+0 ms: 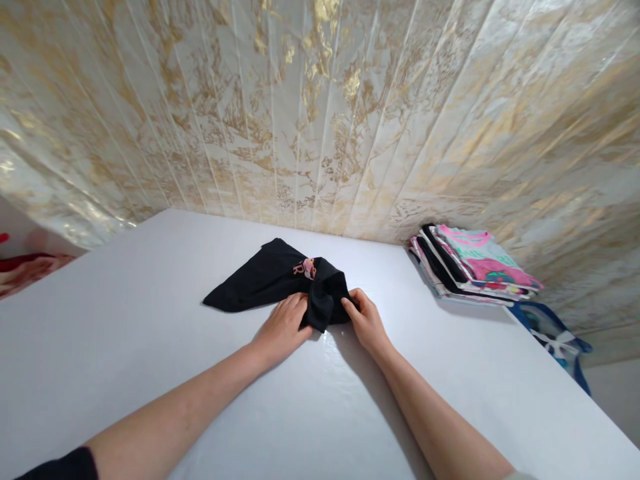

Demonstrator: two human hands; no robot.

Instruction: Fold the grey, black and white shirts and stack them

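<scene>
A black garment (255,277) with a small pink print lies on the white table, its right part bunched and folded over. I cannot make out what kind of garment it is. My left hand (286,327) grips the near edge of the bunched part, with some fingertips hidden in the cloth. At the right edge of the cloth, my right hand (367,321) pinches the fabric between thumb and fingers. The left portion of the garment spreads flat to a point.
On the table's back right stands a stack of folded clothes (475,267), a grey and pink top uppermost. Beyond the right edge is a blue and clear bag (553,337). A gold-patterned curtain (320,120) hangs behind the white table (125,347). Reddish cloth (35,270) shows at far left.
</scene>
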